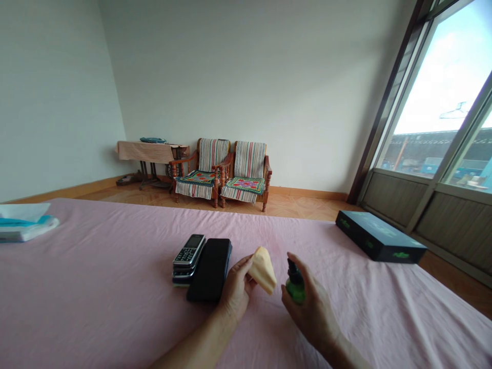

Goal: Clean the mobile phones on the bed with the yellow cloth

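Observation:
Pinched in my left hand (238, 287) is a folded pale yellow cloth (263, 270), held up off the bed. My right hand (313, 302) is wrapped round a small green spray bottle (295, 289) with a black top, and its index finger lies over the top. The bottle stands a short gap to the right of the cloth. Left of my left hand lies a black smartphone (209, 270), its screen dark. Against its left side is a stack of phones, with a silver and black keypad phone (189, 251) uppermost; the lower ones are partly hidden.
A pink sheet (115, 287) with wrinkles covers the bed. On its right edge rests a flat black box (380, 236) with green marks; a pack of tissues (28, 225) lies at far left. Beyond stand two wooden chairs (246, 164) and a cloth-covered table (146, 151).

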The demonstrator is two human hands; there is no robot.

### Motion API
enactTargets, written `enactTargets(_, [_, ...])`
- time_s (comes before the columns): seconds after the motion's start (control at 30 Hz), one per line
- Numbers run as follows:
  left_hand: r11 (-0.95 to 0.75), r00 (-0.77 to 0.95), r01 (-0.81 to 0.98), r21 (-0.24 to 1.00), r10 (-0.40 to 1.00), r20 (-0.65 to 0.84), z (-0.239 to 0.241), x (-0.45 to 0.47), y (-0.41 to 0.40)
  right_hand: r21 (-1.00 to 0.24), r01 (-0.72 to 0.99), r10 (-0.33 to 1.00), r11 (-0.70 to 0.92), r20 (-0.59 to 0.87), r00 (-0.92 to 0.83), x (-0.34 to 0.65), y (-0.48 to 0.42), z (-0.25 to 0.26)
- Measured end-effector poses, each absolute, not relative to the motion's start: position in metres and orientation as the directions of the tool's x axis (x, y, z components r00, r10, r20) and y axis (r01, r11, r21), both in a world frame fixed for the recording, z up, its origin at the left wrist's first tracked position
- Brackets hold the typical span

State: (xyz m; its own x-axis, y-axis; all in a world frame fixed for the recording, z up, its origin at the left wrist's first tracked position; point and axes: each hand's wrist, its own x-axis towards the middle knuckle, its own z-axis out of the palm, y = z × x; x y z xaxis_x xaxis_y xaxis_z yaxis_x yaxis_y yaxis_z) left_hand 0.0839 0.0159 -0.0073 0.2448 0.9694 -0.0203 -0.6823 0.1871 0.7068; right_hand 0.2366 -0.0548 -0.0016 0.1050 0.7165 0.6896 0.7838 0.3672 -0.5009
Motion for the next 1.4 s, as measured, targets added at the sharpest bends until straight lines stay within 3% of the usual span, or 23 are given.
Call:
enactTargets(0.4, [0.198,0.246,-0.672,0.714,0.968,-0.037,-0.006,0.083,0.016,-0.593,0.728,0.756,0.343,0.635,0.16,0.24,-0.053,-0.005])
enactTargets(0.7, [0.188,0.216,-0.698,0.691,0.975,-0.048,-0.01,0.082,0.019,-0.784,0.547,0.739,0.293,0.549,0.39,0.243,-0.053,0.004])
enactTargets(0.9, [0.177,0.19,-0.71,0.681,0.98,-0.057,-0.012,0.081,0.021,-0.754,0.565,0.777,0.335,0.56,0.288,0.239,-0.054,0.006])
enactTargets(1.27, [0.11,0.14,-0.672,0.732,0.99,-0.02,-0.016,0.083,0.022,-0.791,0.552,0.759,0.265,0.524,0.386,0.243,-0.054,0.004])
enactTargets(1.4, [0.036,0.115,-0.598,0.801,0.992,0.041,-0.022,0.086,0.022,-0.803,0.556,0.864,0.215,0.422,0.275,0.259,-0.053,0.004])
